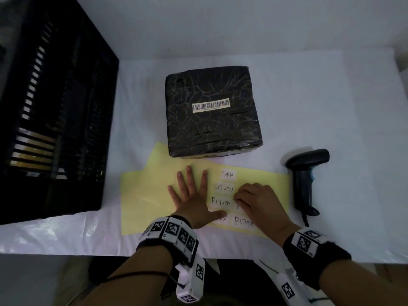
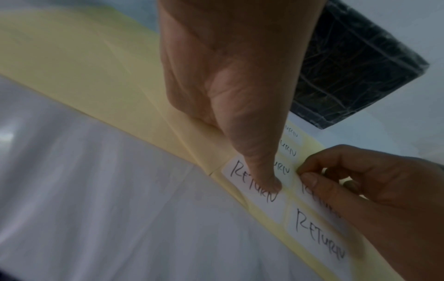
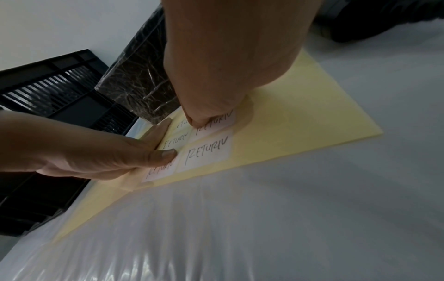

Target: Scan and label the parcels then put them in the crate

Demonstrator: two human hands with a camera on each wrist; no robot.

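A black film-wrapped parcel point(image 1: 212, 111) with a white barcode sticker point(image 1: 210, 105) lies on the table, top face up. In front of it lies a yellow label sheet point(image 1: 150, 195) bearing several white "RETURN" labels. My left hand point(image 1: 189, 193) lies flat on the sheet, fingers spread, with the thumb point(image 2: 266, 178) pressing on one label. My right hand point(image 1: 242, 199) has curled fingers and pinches the corner of a neighbouring RETURN label point(image 2: 312, 194), also seen in the right wrist view as the RETURN label point(image 3: 216, 121). The parcel point(image 3: 134, 81) stands just beyond both hands.
A black slatted crate point(image 1: 55, 107) fills the left side; something tan shows through its slats. A black handheld barcode scanner point(image 1: 304, 173) lies right of the sheet, its cord running to the table's near edge. A white plastic cover point(image 1: 331, 96) covers the table.
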